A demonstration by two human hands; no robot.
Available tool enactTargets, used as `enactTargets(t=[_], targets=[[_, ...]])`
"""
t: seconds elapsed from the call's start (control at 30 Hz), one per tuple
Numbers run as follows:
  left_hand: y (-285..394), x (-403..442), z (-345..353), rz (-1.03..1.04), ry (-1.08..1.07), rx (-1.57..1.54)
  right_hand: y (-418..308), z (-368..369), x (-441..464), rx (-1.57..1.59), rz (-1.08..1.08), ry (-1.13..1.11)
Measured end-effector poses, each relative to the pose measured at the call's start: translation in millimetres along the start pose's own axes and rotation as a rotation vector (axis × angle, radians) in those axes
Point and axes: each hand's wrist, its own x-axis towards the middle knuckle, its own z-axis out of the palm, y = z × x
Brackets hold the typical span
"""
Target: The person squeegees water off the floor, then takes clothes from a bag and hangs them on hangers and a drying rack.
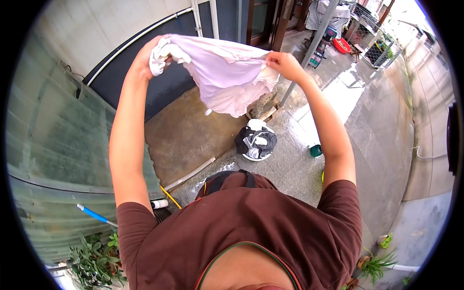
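Note:
A thin lavender and pale pink garment [222, 72] is stretched out in the air between my two hands, its lower edge hanging loose and crumpled. My left hand [147, 57] is closed on its left end, where a bunched white cloth [166, 54] also sits in the grip; I cannot tell if the two are one piece. With fingers pinched, my right hand [286, 65] grips the other upper corner. Below the garment, a white basin [255, 158] on the wet ground holds a heap of black and white laundry [257, 140].
A dark green container [315, 151] stands right of the basin. Greenish corrugated sheeting [63, 135] rises at left, near a blue-handled pole [92, 212]. A metal post [319, 36], a red basin [341, 45] and wire cages [379, 50] are farther off. Potted plants [374, 263] line the lower right.

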Motion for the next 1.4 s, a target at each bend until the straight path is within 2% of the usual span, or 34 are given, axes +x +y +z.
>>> enactTargets(t=[0.07, 0.17, 0.27, 0.33, 0.4, 0.5, 0.6, 0.63, 0.77, 0.87, 0.9, 1.0, 1.07, 1.13, 1.17, 1.27, 1.4], targets=[[7, -8, 29, 0.038, -0.095, -0.059, 27, 35, 3, -0.017, -0.015, 0.011], [17, -26, 81, 0.076, -0.052, -0.094, 26, 75, 4, -0.012, 0.071, 0.088], [20, -30, 104, 0.077, -0.117, -0.072, 5, 99, 5, 0.192, 0.097, 0.146], [21, -23, 103, 0.024, -0.250, -0.037, -8, 112, 7, 0.261, 0.193, 0.094], [18, -18, 110, 0.046, -0.217, 0.013, -9, 129, 12, 0.419, 0.129, 0.073], [16, -17, 118, 0.070, -0.159, 0.024, -24, 131, 11, 0.744, 0.143, 0.038], [12, -14, 121, 0.129, -0.058, 0.016, -82, 100, -3, 0.469, 0.174, 0.470], [12, -13, 121, 0.140, -0.048, 0.006, -93, 98, -4, 0.629, 0.171, 0.549], [13, -16, 130, 0.144, -0.043, -0.007, -138, 99, -20, 0.356, 0.103, 0.507], [16, -16, 127, 0.199, -0.083, 0.032, -118, 127, -9, 0.166, 0.197, 0.334], [18, -17, 124, 0.244, -0.080, 0.058, -107, 136, -5, 0.218, 0.217, 0.366], [31, -21, 103, 0.320, 0.088, 0.358, -78, 132, 1, 0.444, 0.272, 0.434], [33, -10, 64, 0.430, 0.289, 0.664, -45, 133, 8, 0.740, 0.143, 0.531], [30, 11, 11, 0.507, 0.544, 1.083, -48, 96, 7, 1.144, 0.175, 0.429], [37, 5, 4, 0.455, 0.580, 1.215, -53, 79, 8, 1.251, 0.153, 0.426], [44, -11, -7, 0.347, 0.677, 1.441, -61, 37, 8, 1.210, -0.008, 0.320], [44, -18, -7, 0.298, 0.755, 1.572, -69, 8, 9, 0.710, -0.320, 0.162]])
